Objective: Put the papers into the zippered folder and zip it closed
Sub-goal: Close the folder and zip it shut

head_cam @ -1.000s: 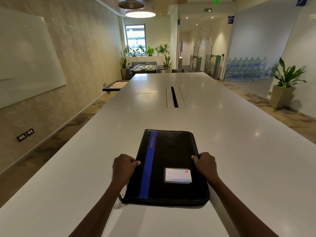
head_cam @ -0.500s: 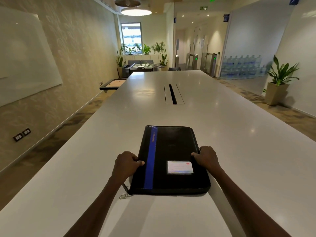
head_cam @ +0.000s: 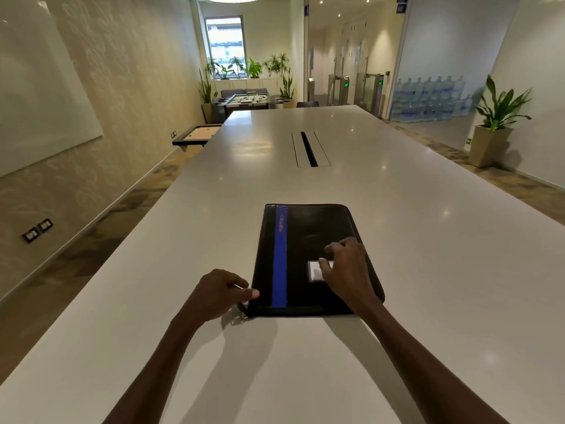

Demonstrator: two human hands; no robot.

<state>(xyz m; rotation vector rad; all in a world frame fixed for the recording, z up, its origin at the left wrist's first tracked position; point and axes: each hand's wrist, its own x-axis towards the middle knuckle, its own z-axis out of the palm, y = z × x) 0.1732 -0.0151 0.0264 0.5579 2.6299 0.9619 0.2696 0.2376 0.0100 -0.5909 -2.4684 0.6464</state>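
Observation:
A black zippered folder (head_cam: 308, 240) with a blue stripe lies shut and flat on the white table (head_cam: 428, 270), its zipper closed along the sides I can see. No papers are in view. My left hand (head_cam: 218, 293) is curled at the folder's near left corner, thumb pressed on the edge. A metal zipper pull (head_cam: 240, 318) hangs on the table just below that hand. My right hand (head_cam: 347, 267) rests on top of the folder with fingers spread, partly covering the clear card window (head_cam: 315, 272).
A cable slot (head_cam: 309, 148) is set into the table's middle, far ahead. The table's left edge drops to the floor beside a wall with a whiteboard (head_cam: 39, 96). A potted plant (head_cam: 493, 127) stands at the right.
My right hand left the folder's right edge and now lies on its top. My left hand slid down to the near left corner. The camera tilted downward.

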